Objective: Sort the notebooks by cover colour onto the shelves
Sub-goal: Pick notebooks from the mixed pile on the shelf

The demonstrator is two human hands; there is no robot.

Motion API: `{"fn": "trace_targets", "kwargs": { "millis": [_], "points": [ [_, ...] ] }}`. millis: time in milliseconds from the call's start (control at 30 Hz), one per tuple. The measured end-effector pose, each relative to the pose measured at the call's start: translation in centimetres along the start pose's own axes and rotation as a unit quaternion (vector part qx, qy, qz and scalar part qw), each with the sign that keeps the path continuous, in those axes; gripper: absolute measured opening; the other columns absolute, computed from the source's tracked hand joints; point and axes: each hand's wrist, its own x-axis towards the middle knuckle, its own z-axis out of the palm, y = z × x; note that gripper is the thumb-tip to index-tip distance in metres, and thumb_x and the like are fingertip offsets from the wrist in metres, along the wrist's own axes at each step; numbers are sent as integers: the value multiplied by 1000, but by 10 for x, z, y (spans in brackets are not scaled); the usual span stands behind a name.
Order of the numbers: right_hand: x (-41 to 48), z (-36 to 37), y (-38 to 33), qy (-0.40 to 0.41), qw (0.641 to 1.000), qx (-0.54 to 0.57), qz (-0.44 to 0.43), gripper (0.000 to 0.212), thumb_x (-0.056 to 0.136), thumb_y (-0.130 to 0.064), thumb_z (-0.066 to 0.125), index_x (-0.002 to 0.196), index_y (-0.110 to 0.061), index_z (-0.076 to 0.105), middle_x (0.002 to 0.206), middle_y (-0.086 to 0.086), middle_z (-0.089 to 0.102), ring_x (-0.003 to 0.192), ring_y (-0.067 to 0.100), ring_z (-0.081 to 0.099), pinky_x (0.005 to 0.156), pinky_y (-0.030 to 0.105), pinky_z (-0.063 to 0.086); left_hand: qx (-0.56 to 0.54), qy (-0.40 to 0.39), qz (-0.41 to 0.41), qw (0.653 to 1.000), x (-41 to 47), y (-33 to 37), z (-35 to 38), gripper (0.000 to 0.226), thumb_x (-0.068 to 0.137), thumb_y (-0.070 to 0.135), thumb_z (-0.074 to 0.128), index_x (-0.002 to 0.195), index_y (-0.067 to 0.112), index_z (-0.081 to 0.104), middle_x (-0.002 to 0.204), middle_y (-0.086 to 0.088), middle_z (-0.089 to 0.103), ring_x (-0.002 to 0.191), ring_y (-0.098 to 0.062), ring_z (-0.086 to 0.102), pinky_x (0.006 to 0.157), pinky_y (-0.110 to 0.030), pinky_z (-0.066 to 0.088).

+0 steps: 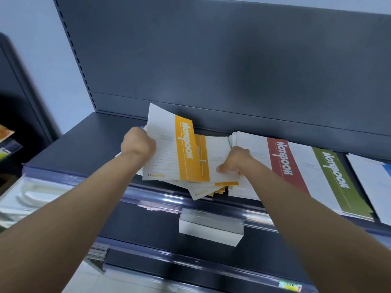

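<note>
Partly hidden yellow pile (209, 191), top notebook (169, 149) gripped

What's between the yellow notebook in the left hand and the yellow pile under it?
No loose object. The left hand holds the yellow notebook tilted over the yellow pile. Only the right hand is on that pile, fingers curled at its right side next to the red pile, partly covering the landing spot.

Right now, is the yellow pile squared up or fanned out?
Fanned out: the yellow notebooks lie askew, corners splayed; the left hand holds the top notebook tilted up.
</note>
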Motion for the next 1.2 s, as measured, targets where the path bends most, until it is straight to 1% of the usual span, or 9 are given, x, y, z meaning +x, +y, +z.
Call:
{"fn": "trace_targets", "kwargs": {
  "millis": [100,200,333,433,533,767,967,1067,1200],
  "points": [
    [3,4,-4,10,998,-62,-10,64,84,-47,68,127,-6,45,125,9,51,118,26,49,93,30,42,18,20,-19,999,0,-9,-6,25,86,2,47,63,8,40,64,-5,44,65,-27,42,50,-25,29],
    [9,3,-4,9,1000,-23,11,59,86,-28,69,131,0,43,132,12,49,118,26,53,85,28,45,31,35,-29,998,-2,-14,-11,21,86,1,47,66,6,43,66,-6,46,69,-29,46,51,-26,32],
    [12,-3,2,77,995,63,15,26,90,0,51,116,0,52,112,14,57,99,28,58,63,26,40,21,42,-36,998,-2,-18,-12,17,87,0,46,70,4,48,68,-7,49,71,-30,48,53,-28,34],
    [10,-12,5,132,987,96,-2,28,90,1,50,118,-1,52,110,13,58,100,29,59,67,28,40,11,40,-40,998,-2,-16,-12,13,87,-1,45,75,3,51,68,-7,49,72,-31,48,56,-29,36],
    [8,-24,8,168,980,100,-35,16,92,-2,50,105,-6,57,99,10,58,85,24,55,62,27,41,4,33,-26,999,0,-10,-11,22,87,-1,45,67,7,44,66,-5,45,72,-29,45,59,-29,35],
    [-1,-61,6,233,946,214,-74,22,91,-5,51,101,-7,71,105,15,69,100,31,63,85,39,54,-9,-4,47,999,1,3,-8,13,86,-3,45,78,6,49,71,-7,47,69,-23,40,54,-25,31],
    [-9,-79,-3,232,954,178,-66,33,96,-10,46,104,-31,70,103,-2,64,104,23,57,102,43,39,27,-47,144,988,-1,11,-17,16,90,-1,45,82,10,55,71,-6,50,69,-26,44,57,-26,33],
    [-15,-82,-18,229,958,133,-106,32,98,-13,46,103,-32,70,102,-5,65,105,21,53,104,41,32,57,-81,223,970,-9,20,-20,21,91,0,46,82,15,59,78,-5,56,75,-23,49,63,-27,36],
    [-19,-83,-38,161,954,161,-197,25,96,-14,53,95,-29,73,100,-3,68,105,23,59,100,43,43,90,-67,312,944,-11,29,-22,24,92,-1,46,78,16,56,105,-1,49,101,-22,42,77,-24,30]
  ]
}}
